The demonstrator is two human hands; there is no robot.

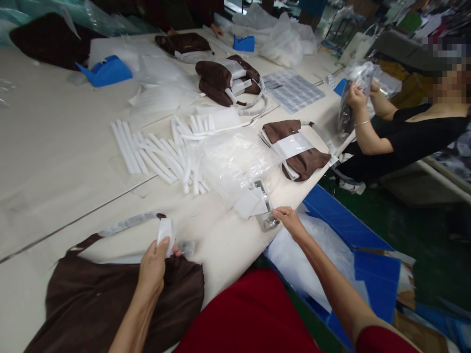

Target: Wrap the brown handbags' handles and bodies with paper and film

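Observation:
A dark brown handbag [99, 299] lies at the near left of the table, its strap [127, 223] arched above it and partly wrapped in white. Over the bag's upper edge, my left hand [153, 264] is closed on a folded white paper piece [165, 230] by the strap's end. A small clear piece [187, 247] sticks out past those fingertips. My right hand [290, 221] reaches to the table's front edge, thumb and forefinger pinched at a metal tape dispenser [270, 224]. Whatever is between these fingers is too small to make out.
White foam strips [154, 152] lie mid-table beside clear plastic bags [235, 157]. Wrapped brown handbags [294, 147] stand farther along. Below the front edge is a blue bin [331, 211] with plastic sheeting. A person [390, 132] at the right handles clear plastic.

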